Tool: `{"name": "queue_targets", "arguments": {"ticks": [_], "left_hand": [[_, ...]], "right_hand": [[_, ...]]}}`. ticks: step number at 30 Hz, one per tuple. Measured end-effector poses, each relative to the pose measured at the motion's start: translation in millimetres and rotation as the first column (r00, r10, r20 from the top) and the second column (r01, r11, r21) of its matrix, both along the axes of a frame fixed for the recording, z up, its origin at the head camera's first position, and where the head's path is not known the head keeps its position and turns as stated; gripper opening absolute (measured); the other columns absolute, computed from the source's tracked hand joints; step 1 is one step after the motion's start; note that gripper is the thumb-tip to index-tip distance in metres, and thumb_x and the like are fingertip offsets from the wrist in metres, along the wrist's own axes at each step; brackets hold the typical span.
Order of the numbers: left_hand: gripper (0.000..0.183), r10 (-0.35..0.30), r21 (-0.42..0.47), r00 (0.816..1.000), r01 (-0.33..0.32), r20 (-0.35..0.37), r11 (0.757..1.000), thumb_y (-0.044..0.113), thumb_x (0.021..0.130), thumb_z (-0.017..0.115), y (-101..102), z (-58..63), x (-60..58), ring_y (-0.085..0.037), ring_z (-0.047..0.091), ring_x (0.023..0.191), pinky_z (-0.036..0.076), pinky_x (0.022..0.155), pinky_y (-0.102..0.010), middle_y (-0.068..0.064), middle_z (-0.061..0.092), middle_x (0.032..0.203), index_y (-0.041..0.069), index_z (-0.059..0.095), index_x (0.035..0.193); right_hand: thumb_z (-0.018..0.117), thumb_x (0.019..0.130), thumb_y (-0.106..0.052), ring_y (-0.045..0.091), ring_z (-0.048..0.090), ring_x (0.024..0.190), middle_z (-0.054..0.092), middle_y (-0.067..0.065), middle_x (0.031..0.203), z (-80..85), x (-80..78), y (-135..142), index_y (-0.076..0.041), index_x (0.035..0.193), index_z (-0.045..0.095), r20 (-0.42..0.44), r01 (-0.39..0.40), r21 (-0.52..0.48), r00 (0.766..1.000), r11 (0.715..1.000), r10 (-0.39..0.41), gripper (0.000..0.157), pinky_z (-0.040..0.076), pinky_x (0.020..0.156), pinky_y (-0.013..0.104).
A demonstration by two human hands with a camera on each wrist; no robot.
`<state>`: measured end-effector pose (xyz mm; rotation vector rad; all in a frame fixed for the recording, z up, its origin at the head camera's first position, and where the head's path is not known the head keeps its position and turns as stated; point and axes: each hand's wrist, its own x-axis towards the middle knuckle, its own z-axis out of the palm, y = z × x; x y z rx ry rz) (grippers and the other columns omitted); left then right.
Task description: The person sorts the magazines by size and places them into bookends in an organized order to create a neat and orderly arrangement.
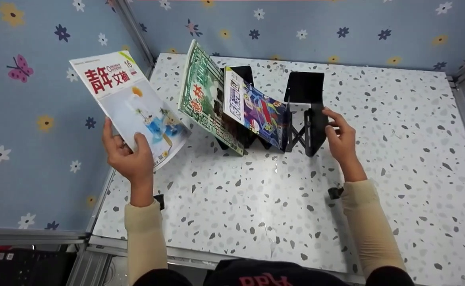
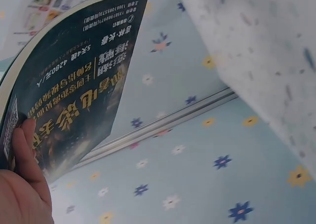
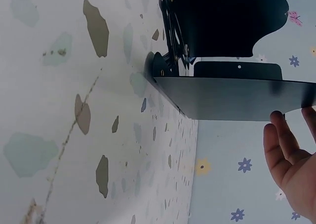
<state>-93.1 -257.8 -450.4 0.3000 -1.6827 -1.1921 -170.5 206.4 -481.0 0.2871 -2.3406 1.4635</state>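
My left hand point(image 1: 131, 157) grips a magazine point(image 1: 137, 105) with red title characters and a beach picture, raised and tilted at the left. Its dark back cover point(image 2: 84, 81) with gold lettering faces the left wrist view. A black expandable bookend point(image 1: 315, 129) stands on the table. Fingertips of my right hand point(image 1: 341, 139) touch the outer face of its right end panel point(image 3: 237, 98). Inside the bookend a green magazine point(image 1: 206, 95) leans left, and a blue, colorful magazine point(image 1: 260, 111) leans beside it. The green one hides part of the bookend's left side.
The white speckled table point(image 1: 256, 198) stretches around the bookend. Blue flowered walls point(image 1: 315, 31) close off its back and left. Below the left front corner lies a dark keyboard-like object point(image 1: 29, 266).
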Motion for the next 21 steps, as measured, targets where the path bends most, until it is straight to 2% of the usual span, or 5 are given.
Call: {"name": "queue_targets", "arguments": {"ticks": [6, 12, 14, 19, 21], "left_hand": [[0.055, -0.006, -0.003, 0.976, 0.006, -0.218, 1.000, -0.008, 0.080, 0.060, 21, 34.0, 16.3, -0.026, 0.070, 0.099, 0.057, 0.079, -0.034, -0.016, 0.070, 0.108, -0.015, 0.045, 0.132], [0.054, -0.024, -0.017, 0.922, 0.019, -0.386, 1.000, -0.009, 0.075, 0.061, 48, 57.5, 27.7, -0.036, 0.068, 0.099, 0.055, 0.083, -0.047, -0.026, 0.067, 0.110, -0.023, 0.040, 0.123], [0.050, -0.052, -0.059, 0.901, 0.029, -0.431, 0.998, -0.011, 0.073, 0.061, 56, 60.6, 28.1, -0.038, 0.068, 0.100, 0.054, 0.083, -0.050, -0.030, 0.066, 0.110, -0.014, 0.050, 0.122], [0.069, -0.084, -0.160, 0.869, 0.005, -0.487, 0.987, -0.012, 0.072, 0.062, 72, 62.3, 26.1, -0.039, 0.067, 0.100, 0.053, 0.083, -0.053, -0.032, 0.064, 0.109, 0.032, 0.058, 0.126], [0.069, -0.056, -0.179, 0.865, -0.040, -0.499, 0.983, -0.008, 0.074, 0.063, 75, 61.7, 25.4, -0.038, 0.068, 0.098, 0.054, 0.080, -0.052, -0.030, 0.065, 0.108, 0.036, 0.057, 0.127]], "right_hand": [[0.047, 0.086, 0.005, 0.003, 0.056, 0.081, 0.061, 0.013, 0.131, 0.4, 0.2, 1, -0.001, 0.124, 0.063, 0.001, 0.002, 0.004, 1.000, 1.000, -0.002, 0.042, 0.043, 0.064, 0.015], [0.047, 0.085, 0.005, -0.001, 0.056, 0.079, 0.061, 0.013, 0.131, 0.5, -0.1, 0, 0.000, 0.124, 0.063, -0.006, -0.003, -0.001, 1.000, 1.000, 0.003, 0.042, 0.043, 0.064, 0.014], [0.047, 0.085, 0.005, 0.003, 0.057, 0.079, 0.061, 0.014, 0.131, 0.0, -0.4, 0, 0.000, 0.123, 0.063, -0.012, -0.005, -0.009, 1.000, 1.000, 0.004, 0.042, 0.043, 0.063, 0.014], [0.046, 0.085, 0.005, 0.008, 0.057, 0.078, 0.061, 0.015, 0.131, -2.5, -1.5, 0, 0.001, 0.123, 0.063, -0.018, -0.010, -0.029, 1.000, 1.000, 0.010, 0.042, 0.043, 0.064, 0.014], [0.047, 0.085, 0.005, 0.006, 0.057, 0.078, 0.061, 0.015, 0.131, -2.8, -1.8, 0, 0.001, 0.123, 0.063, -0.015, -0.012, -0.036, 1.000, 0.999, 0.011, 0.042, 0.043, 0.064, 0.014]]}}
